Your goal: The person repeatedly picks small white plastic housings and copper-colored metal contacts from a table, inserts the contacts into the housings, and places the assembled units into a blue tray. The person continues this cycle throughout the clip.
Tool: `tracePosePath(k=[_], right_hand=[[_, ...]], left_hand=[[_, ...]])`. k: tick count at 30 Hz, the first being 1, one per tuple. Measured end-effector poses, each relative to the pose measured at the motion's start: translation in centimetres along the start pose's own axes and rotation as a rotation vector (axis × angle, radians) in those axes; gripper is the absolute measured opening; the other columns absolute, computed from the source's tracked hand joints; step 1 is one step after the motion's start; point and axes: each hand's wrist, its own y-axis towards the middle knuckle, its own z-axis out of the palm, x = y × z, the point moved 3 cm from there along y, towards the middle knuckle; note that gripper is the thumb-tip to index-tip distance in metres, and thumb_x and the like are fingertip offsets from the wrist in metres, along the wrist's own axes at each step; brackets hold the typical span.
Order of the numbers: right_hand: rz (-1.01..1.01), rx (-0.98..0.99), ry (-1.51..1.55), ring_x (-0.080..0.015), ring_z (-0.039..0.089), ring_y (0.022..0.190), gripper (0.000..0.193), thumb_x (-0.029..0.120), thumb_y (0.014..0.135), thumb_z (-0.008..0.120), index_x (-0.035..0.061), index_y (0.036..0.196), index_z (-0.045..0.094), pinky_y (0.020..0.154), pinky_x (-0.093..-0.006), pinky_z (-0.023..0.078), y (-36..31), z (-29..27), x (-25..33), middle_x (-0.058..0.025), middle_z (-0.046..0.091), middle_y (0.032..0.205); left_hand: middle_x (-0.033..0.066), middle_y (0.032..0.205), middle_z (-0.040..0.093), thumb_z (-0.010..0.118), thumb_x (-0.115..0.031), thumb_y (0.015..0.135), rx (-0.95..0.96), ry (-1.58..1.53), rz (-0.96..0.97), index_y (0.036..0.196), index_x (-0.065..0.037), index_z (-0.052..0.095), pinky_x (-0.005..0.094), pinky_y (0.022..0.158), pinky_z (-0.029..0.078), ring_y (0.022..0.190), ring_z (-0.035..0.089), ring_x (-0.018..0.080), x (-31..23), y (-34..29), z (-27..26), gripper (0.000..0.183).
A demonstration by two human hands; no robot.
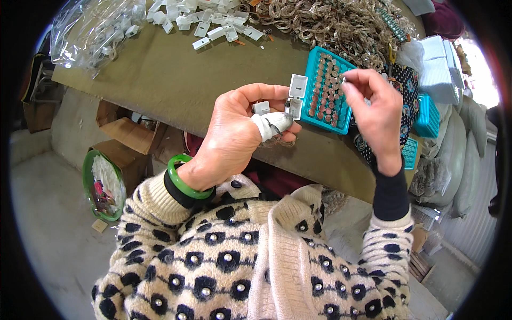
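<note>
My left hand is closed around a small white plastic battery case, whose lid stands open. A second white case shows between the fingers, and thin wire hangs below them. White wrapping covers the left thumb. Just to the right, a teal tray holds rows of round, copper-coloured button cells. Over the tray's right edge is my right hand, thumb and forefinger pinched together. Something small and shiny shows at those fingertips, too small to make out.
Loose white cases and a heap of coiled wire cover the table's far side. A clear plastic bag lies far left. More teal trays and white stacks stand right. Cardboard boxes and a green-rimmed basin sit left.
</note>
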Motion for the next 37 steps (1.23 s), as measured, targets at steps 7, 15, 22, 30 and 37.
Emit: tracePosePath(k=[7,15,22,30,37], right_hand=[[-0.306,-0.125,0.051,-0.0192,0.064,0.074,0.021,-0.009,0.077,0.073,-0.0005,0.095,0.066,0.064,-0.0272,0.052,-4.5,4.2,4.5,-0.0116,0.066,0.088],[-0.297,-0.113,0.146,-0.0267,0.063,0.075,0.021,-0.009,0.078,0.070,-0.0003,0.096,0.065,0.064,-0.0334,0.052,-5.5,4.7,4.3,-0.0130,0.062,0.085],[-0.264,-0.035,0.268,-0.0242,0.064,0.074,0.014,-0.006,0.084,0.066,-0.0007,0.097,0.067,0.065,-0.0306,0.051,-5.6,3.5,4.1,-0.0128,0.063,0.086],[-0.249,-0.260,-0.380,-0.0280,0.061,0.080,0.013,-0.002,0.083,0.066,0.0016,0.096,0.067,0.069,-0.0370,0.050,-0.6,2.0,-2.4,-0.0114,0.060,0.089],[-0.087,-0.054,-0.394,-0.0291,0.061,0.089,0.013,0.004,0.082,0.068,0.0036,0.095,0.068,0.075,-0.0369,0.051,-0.4,1.8,-4.6,-0.0108,0.061,0.092]], left_hand=[[0.0113,0.094,0.066,0.068,0.002,0.086,0.037,0.104,0.062,0.116,0.006,0.061,0.0322,0.072,0.062,0.081,0.070,0.0216,0.5,-0.4,0.7,0.031],[0.0105,0.093,0.066,0.070,-0.002,0.086,0.027,0.041,0.020,0.116,0.006,0.061,0.0294,0.068,0.060,0.079,0.070,0.0188,0.8,-1.1,0.7,0.032],[0.0091,0.087,0.065,0.072,-0.006,0.086,0.017,0.070,-0.048,0.108,0.001,0.061,0.0256,0.056,0.053,0.068,0.065,0.0139,1.0,-1.1,0.3,0.026],[0.0090,0.086,0.063,0.069,-0.016,0.089,0.105,-0.162,-0.046,0.104,-0.004,0.058,0.0216,0.047,0.036,0.057,0.052,0.0097,1.4,-0.5,-0.4,0.022],[0.0212,0.124,0.062,0.069,-0.021,0.091,0.160,-0.160,-0.078,0.126,-0.006,0.057,0.0300,0.063,0.058,0.094,0.071,0.0312,0.8,0.2,-0.7,0.040]])
